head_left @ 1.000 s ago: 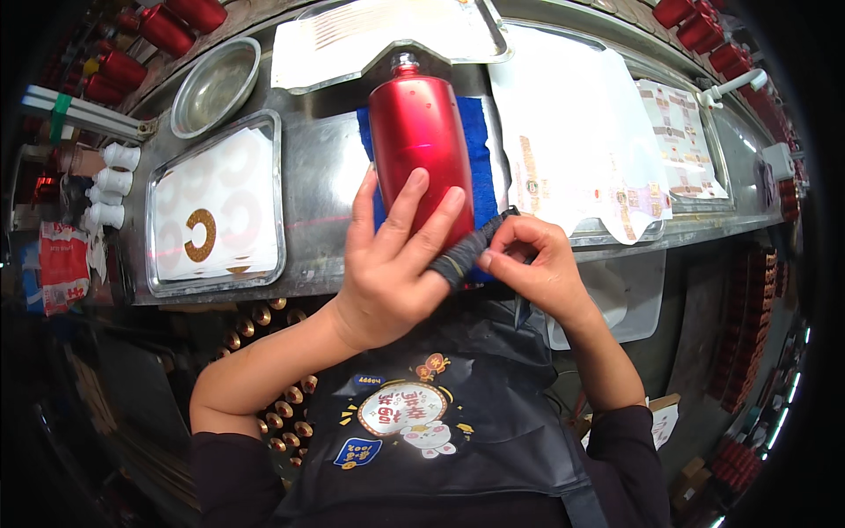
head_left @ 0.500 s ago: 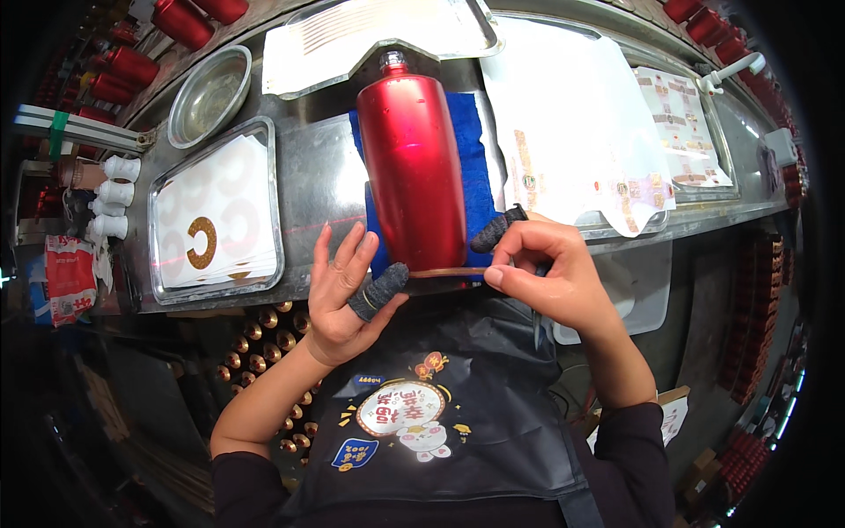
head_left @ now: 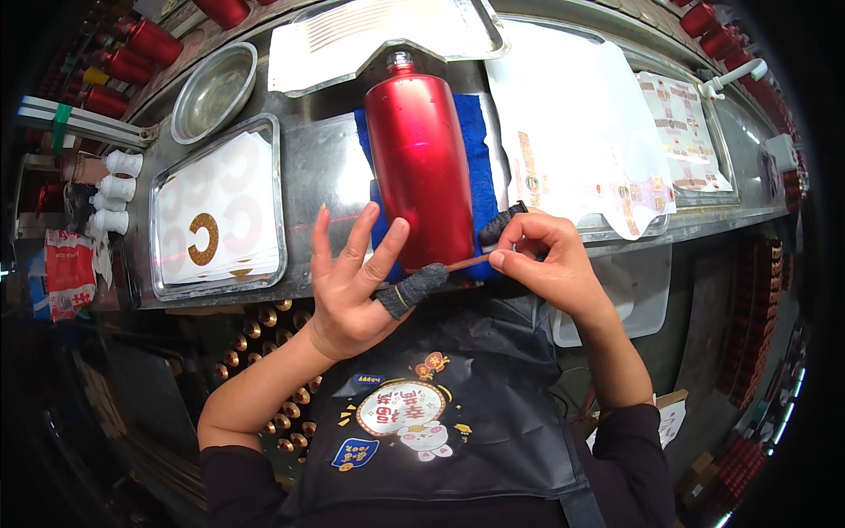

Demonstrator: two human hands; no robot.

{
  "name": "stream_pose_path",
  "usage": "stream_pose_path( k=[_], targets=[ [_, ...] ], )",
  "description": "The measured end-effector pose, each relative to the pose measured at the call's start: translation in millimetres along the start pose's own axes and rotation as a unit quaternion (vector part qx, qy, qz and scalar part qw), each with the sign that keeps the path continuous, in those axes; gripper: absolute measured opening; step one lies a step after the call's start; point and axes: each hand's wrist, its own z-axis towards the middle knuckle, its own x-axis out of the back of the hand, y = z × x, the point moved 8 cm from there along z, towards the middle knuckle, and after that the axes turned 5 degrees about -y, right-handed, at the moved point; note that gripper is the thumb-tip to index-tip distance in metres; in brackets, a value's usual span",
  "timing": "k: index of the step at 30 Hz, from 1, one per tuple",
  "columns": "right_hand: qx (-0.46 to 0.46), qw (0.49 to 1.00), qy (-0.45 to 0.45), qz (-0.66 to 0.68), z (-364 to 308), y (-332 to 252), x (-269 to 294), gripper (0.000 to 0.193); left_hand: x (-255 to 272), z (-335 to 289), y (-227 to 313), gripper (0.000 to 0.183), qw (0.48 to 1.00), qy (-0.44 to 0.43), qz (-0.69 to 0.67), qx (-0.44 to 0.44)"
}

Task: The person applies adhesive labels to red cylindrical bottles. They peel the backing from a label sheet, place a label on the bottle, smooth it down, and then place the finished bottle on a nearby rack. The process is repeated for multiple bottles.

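A glossy red bottle (head_left: 418, 158) lies on a blue cloth (head_left: 476, 132), its neck pointing away from me. Along its near end runs a thin brown-gold strip (head_left: 467, 262). My right hand (head_left: 547, 258) pinches the strip's right end between thumb and finger; a dark cloth sleeve covers one of its fingers. With fingers spread, my left hand (head_left: 356, 295) has its sleeved thumb laid against the bottle's base, over the strip's left part. The thumb hides that part of the strip.
On the left are a tray (head_left: 283, 207) of sheets with C-shaped gold decals and a metal bowl (head_left: 216, 92). Behind the bottle stands a tray of striped sheets (head_left: 370, 40). White decal sheets (head_left: 572, 114) cover the right side. Several white spools (head_left: 117, 191) sit far left.
My left hand has shifted right, its thumb sliding along the base of the bottle over the strip, with the fingers spread wider. The right hand keeps its pinch on the strip.
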Motion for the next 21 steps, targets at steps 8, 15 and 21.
stream_pose_path(
  k=[8,15,21],
  targets=[
    [-0.019,1.0,-0.002,0.005,4,4,-5,0.014,1,34,17,0.038,0.999,-0.015,0.021,-0.035],
    [0.044,0.998,0.003,-0.052,3,-10,-10,0.012,-1,26,-9,0.056,0.991,0.077,-0.097,0.053],
    [0.016,0.999,-0.008,-0.027,-7,-22,-10,0.011,-5,-13,-16,0.086,0.989,0.027,-0.134,0.051]
  ],
)
